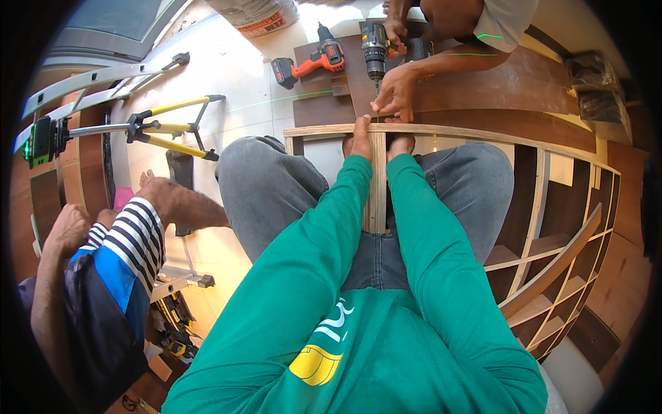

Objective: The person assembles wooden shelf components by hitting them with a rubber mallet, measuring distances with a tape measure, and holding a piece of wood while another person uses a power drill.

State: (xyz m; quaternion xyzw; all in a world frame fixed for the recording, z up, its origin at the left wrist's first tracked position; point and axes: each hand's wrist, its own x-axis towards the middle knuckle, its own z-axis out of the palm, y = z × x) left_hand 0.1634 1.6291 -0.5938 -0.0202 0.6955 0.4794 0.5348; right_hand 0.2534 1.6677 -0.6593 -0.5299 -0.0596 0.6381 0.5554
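Note:
A wooden shelf frame [455, 130] with a pale plywood edge runs across in front of my knees, and an upright divider [376, 183] comes back from it between my forearms. On the divider's left side, my left hand [358, 141] is closed around the joint, a finger up on the edge. My right hand [401, 144] grips the joint from the right; the frame's edge hides most of its fingers. Just beyond, another person's hand [396, 93] steadies the bit of a black and yellow cordless drill [374, 52], which points at the joint. That person's other hand is at the drill.
A red and black cordless drill [314, 62] lies on brown boards at the far side. To the left stand a yellow-legged tripod [172, 127] and an aluminium ladder [89, 86]. Someone in striped shorts [134, 238] sits at the left. The shelf's compartments [552, 241] extend right.

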